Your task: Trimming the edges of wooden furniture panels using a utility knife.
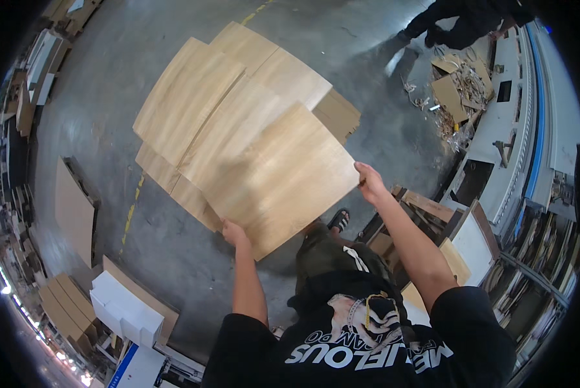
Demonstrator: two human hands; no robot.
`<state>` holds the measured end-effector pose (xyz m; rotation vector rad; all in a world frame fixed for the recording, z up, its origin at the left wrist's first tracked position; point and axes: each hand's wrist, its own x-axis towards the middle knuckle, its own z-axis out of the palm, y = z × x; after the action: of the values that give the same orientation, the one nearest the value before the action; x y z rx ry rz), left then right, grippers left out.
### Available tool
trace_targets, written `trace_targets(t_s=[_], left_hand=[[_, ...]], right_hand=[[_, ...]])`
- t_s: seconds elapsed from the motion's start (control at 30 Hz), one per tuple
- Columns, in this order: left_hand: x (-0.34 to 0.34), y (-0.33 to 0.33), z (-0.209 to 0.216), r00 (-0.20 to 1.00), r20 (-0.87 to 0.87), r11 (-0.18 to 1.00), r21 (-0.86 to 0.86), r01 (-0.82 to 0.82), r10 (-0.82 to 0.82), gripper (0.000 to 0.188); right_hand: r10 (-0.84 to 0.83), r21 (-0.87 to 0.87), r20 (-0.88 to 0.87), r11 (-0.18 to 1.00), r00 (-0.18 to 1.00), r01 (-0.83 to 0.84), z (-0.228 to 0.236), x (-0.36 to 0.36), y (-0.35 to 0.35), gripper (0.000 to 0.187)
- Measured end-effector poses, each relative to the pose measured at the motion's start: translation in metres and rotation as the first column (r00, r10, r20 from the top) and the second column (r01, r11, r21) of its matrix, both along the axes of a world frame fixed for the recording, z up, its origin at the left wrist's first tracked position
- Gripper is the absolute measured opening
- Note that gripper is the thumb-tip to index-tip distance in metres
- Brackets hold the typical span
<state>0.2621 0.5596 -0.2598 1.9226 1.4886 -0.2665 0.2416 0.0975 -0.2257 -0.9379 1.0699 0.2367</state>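
Observation:
A light wood-grain panel [290, 178] is held out in front of me, tilted, over a stack of similar boards. My left hand [236, 234] grips its near left edge, fingers hidden beneath it. My right hand [370, 183] is closed on its right corner, thumb toward the top face. Beyond and below lies the stack of wood-grain boards [189, 97], laid side by side in uneven layers. A brown cardboard-coloured piece [337, 115] sticks out at the stack's right side.
A long machine with a blue strip [534, 116] runs along the right. Scrap and offcuts [461, 97] lie beside it, near another person in dark clothes [461, 22]. White panels [127, 307] are stacked at lower left; a brown board [74, 210] lies on the left floor.

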Motion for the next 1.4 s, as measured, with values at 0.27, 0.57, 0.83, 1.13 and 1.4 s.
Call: trace_targets(t_s=[0.27,0.57,0.83,1.13,1.4], left_hand=[[0.034,0.039,-0.072,0.939,0.055,0.922,0.216,0.322,-0.341,0.073],[0.100,0.014,-0.079,0.973,0.049,0.968,0.122,0.219,-0.226,0.089],[0.132,0.002,-0.068,0.982,0.061,0.976,0.141,0.167,-0.177,0.082],[0.109,0.053,-0.165,0.797,-0.212,0.708,0.371,0.601,-0.565,0.071],[0.163,0.042,-0.132,0.961,-0.232,0.822,0.509,0.254,-0.153,0.072]], right_hand=[[-0.167,0.159,-0.069,0.971,0.984,0.176,-0.067,0.099,0.066,0.040],[-0.144,0.136,-0.062,0.979,0.988,0.151,-0.106,0.143,0.060,0.059],[-0.069,0.151,0.026,0.986,0.997,0.064,-0.101,0.190,0.071,0.064],[0.429,-0.209,-0.074,0.876,0.900,-0.434,-0.067,0.112,0.076,0.061],[0.311,-0.652,-0.325,0.611,0.893,-0.450,0.044,-0.176,0.073,0.034]])
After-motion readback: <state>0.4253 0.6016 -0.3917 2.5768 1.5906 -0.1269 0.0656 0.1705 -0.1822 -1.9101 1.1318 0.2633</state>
